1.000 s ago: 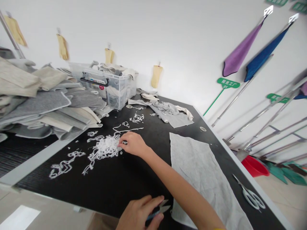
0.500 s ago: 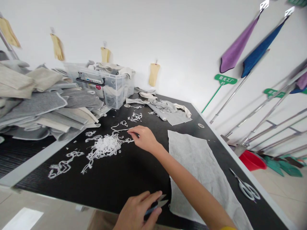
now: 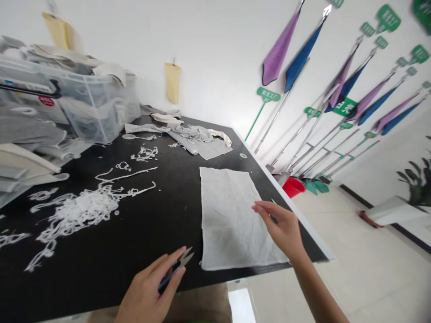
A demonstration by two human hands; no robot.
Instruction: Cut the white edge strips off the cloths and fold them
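Note:
My left hand [image 3: 153,285] is closed around dark-handled thread snips [image 3: 173,271]. Their blades point up and right, slightly apart, near the lower left corner of a light grey cloth [image 3: 229,224]. This cloth lies flat on the black table. Over its right part hovers my right hand [image 3: 281,226], thumb and fingers drawn together, with nothing visible at their tips. Scissors on the table are mostly hidden behind it; only a blade tip [image 3: 273,201] shows. A heap of white thread scraps [image 3: 85,208] lies to the left, with two long strands reaching right.
Crumpled grey and cream cloths [image 3: 202,139] lie at the table's far end. A clear plastic box [image 3: 97,110] full of fabric stands at the left, beside stacked pieces [image 3: 30,130]. Mops and poles line the wall at right, with a red bucket [image 3: 293,186] below.
My right hand has left the thread heap and moved right, over the cloth; a long strand now lies loose on the table. The view has turned right. My left hand still holds the snips.

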